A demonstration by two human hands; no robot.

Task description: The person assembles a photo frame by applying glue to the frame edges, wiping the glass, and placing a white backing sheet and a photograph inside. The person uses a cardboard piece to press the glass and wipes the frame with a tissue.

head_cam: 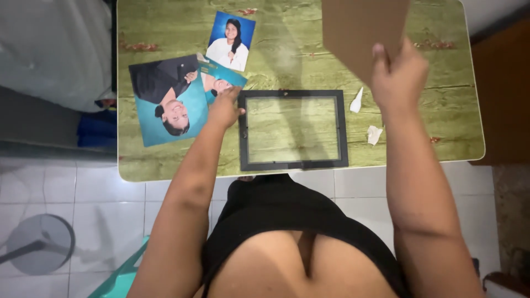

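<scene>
A black picture frame [293, 94] lies flat near the front of a green wood-pattern table [430, 127]. My right hand [398, 72] holds a brown backing board [361, 30] lifted above the table's far right. My left hand [224, 108] rests on a teal-edged photo [221, 77] just left of the frame, fingers touching it. A large portrait photo with a teal background [165, 99] lies further left, partly under the teal-edged one. A smaller blue-background portrait [231, 40] lies behind them.
Two scraps of white paper [356, 101] [374, 134] lie right of the frame. White tiled floor [72, 187] is below the table, with a round grey stand base [40, 243] at lower left. A dark wooden cabinet [502, 94] stands at the right.
</scene>
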